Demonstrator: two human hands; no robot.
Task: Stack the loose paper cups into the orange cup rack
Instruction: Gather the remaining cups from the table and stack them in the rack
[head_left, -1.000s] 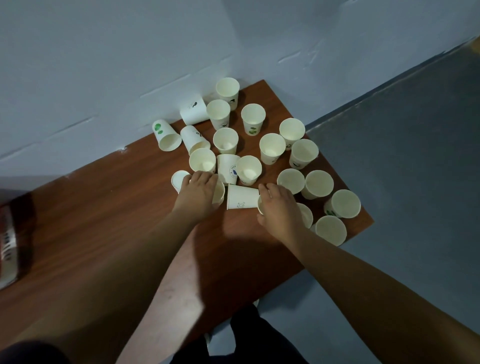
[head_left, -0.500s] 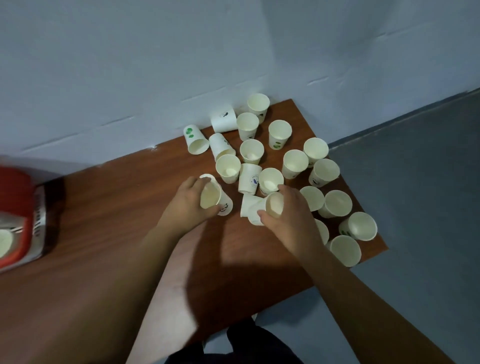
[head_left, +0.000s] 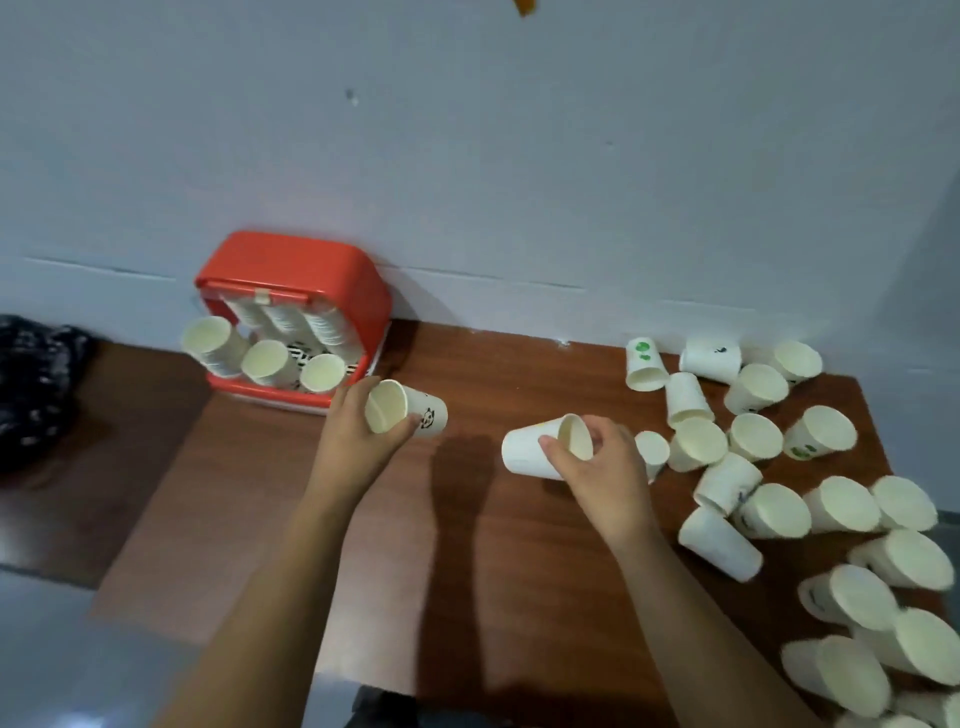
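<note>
rack: orange cup rack (head_left: 291, 273) at far left of the surface (head_left: 467, 561), against the wall (head_left: 519, 156), open side facing near
stacks in rack: three stacks of cups (head_left: 267, 361) side by side, mouths toward the camera
loose cups: big scatter of paper cups (head_left: 750, 436) on right part of surface, far edge down to near-right corner; some upright, some tipped over, a few with green or dark prints
left hand: left hand (head_left: 353, 441) just near-right of the rack, fingers curled round the mouth end of a panda-print cup (head_left: 428, 413); cup on its side, base pointing right
right hand: right hand (head_left: 605, 480) mid-surface, thumb and fingers pinching the rim of a plain cup (head_left: 527, 452); cup on its side, base pointing left
gap: the two held cups apart, not touching
other: dark blurry object (head_left: 36, 384) at far left edge, cannot tell what
</note>
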